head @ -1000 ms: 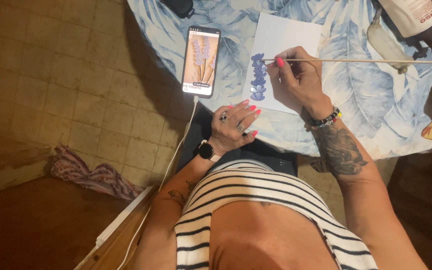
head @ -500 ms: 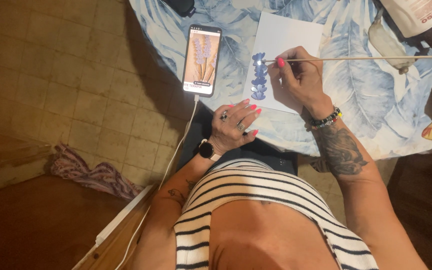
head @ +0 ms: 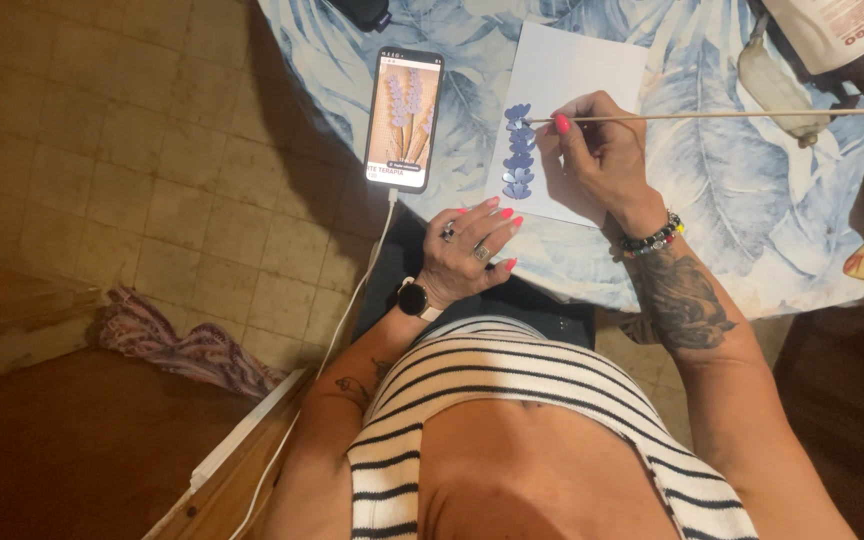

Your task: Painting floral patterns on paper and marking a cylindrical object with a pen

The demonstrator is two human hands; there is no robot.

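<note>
Striped fabric fills the near foreground. Beyond it, the table edge (head: 592, 285) is touched by the left hand (head: 470, 252), fingers loosely spread, nothing grasped. Farther off, a thin brush (head: 732, 116) is pinched by the right hand (head: 600, 155) over white paper (head: 577, 70), beside a phone (head: 404, 118).
</note>
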